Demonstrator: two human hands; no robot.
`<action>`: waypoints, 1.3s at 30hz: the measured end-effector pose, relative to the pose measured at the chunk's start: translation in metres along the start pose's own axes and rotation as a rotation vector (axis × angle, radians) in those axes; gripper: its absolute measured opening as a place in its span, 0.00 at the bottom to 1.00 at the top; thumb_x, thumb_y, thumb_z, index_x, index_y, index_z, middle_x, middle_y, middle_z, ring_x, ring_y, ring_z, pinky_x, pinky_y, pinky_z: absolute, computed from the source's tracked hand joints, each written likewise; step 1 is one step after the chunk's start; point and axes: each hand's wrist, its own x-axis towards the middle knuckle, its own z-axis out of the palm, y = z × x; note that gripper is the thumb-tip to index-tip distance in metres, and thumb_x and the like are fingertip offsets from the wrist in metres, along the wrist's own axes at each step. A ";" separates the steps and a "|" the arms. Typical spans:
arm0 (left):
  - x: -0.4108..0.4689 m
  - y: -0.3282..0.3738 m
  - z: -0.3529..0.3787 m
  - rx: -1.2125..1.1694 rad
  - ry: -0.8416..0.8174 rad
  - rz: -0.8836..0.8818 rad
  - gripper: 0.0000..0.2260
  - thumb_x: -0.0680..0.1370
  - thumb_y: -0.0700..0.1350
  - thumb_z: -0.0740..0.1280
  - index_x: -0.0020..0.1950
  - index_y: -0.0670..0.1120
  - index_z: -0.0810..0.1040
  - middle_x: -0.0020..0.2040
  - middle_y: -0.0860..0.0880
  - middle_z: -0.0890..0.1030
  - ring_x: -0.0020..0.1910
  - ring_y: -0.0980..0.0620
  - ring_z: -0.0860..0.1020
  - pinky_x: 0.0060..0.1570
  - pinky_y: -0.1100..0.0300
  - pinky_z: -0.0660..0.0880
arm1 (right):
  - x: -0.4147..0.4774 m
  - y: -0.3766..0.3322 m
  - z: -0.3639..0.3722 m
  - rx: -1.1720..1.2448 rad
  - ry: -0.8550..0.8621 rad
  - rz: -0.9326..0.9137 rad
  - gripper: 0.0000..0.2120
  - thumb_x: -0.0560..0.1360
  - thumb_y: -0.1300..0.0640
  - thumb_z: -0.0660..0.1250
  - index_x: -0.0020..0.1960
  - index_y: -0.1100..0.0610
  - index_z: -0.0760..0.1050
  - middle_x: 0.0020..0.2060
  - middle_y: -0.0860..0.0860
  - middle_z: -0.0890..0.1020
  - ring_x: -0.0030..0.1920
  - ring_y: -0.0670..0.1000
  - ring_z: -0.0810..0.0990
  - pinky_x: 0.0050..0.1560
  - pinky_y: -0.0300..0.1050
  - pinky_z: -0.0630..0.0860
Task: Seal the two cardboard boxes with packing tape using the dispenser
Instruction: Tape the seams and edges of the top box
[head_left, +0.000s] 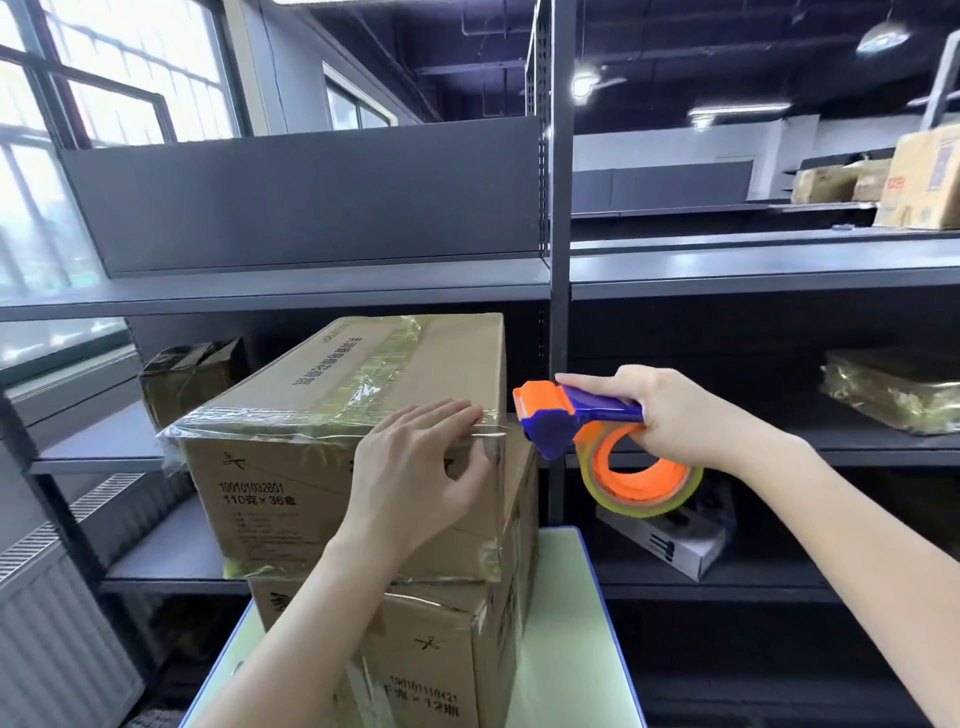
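Shelving (311, 291) behind top box (322, 395); L hand (415, 467) flat on its taped edge; R hand (670, 415) grips dispenser (571, 415).

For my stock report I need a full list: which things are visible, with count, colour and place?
top box: 1, brown, on the lower box
lower box: 1, brown, on the table
table: 1, pale green, blue edge, under the boxes
tape dispenser: 1, orange and blue, right of top box
shelves: several, grey, behind
wrapped parcel: 1, yellowish, right shelf
small box: 1, dark, left shelf
white box: 1, white, low right shelf
far boxes: several, brown, upper right shelf
left hand: 1, pressing tape on top box edge
right hand: 1, gripping tape dispenser
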 end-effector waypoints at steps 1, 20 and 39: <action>0.000 -0.001 0.000 0.006 -0.003 -0.001 0.17 0.71 0.55 0.60 0.51 0.51 0.85 0.52 0.55 0.83 0.54 0.57 0.80 0.56 0.65 0.68 | 0.001 0.000 -0.002 -0.007 0.001 -0.003 0.41 0.71 0.72 0.58 0.64 0.28 0.57 0.42 0.51 0.71 0.41 0.51 0.72 0.43 0.40 0.70; 0.000 -0.007 0.008 -0.006 0.036 0.026 0.19 0.70 0.61 0.64 0.50 0.52 0.85 0.50 0.56 0.84 0.52 0.57 0.81 0.53 0.65 0.70 | -0.002 0.007 0.001 -0.066 0.017 -0.024 0.42 0.71 0.72 0.63 0.64 0.29 0.55 0.41 0.48 0.72 0.41 0.48 0.73 0.45 0.42 0.72; 0.002 -0.014 0.006 0.008 0.035 0.026 0.16 0.69 0.59 0.66 0.49 0.52 0.85 0.49 0.55 0.84 0.50 0.57 0.82 0.52 0.66 0.70 | -0.014 0.020 -0.016 -0.164 0.036 -0.028 0.46 0.67 0.74 0.62 0.62 0.25 0.57 0.39 0.50 0.73 0.39 0.50 0.73 0.43 0.42 0.70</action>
